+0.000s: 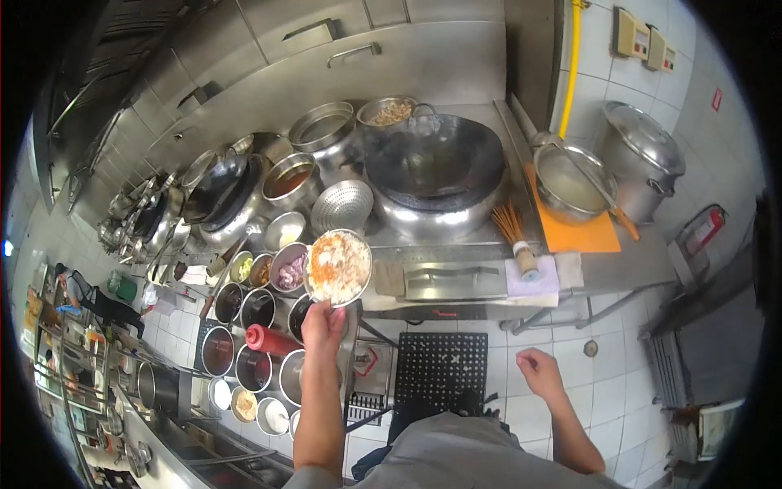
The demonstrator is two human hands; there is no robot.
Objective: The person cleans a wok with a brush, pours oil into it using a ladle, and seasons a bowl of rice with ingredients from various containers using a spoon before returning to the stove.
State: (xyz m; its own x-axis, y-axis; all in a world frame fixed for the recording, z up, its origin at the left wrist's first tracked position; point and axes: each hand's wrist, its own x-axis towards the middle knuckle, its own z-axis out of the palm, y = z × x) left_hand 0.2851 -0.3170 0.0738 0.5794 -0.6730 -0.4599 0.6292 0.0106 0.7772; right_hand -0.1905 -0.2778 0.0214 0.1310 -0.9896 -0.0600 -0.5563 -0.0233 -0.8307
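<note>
My left hand (pixel 323 326) grips the near rim of a round metal bowl (pixel 370 281). The bowl is heaped with white rice-like food (pixel 346 259) and orange bits, and its mouth is tilted toward me. It hangs over the edge of the seasoning pots, close to a perforated strainer (pixel 342 206). My right hand (pixel 539 371) hovers above the floor at my right side, fingers curled in, with nothing visible in them. A large black wok (pixel 436 159) sits on the burner beyond both hands, with a little liquid at its bottom.
A red squeeze bottle (pixel 271 340) lies across the sauce pots left of my arm. Bamboo sticks stand in a container (pixel 525 261) on the counter's front edge. A pot with a ladle (pixel 574 179) rests on an orange board (pixel 580 232). Another person (pixel 106 297) is far left.
</note>
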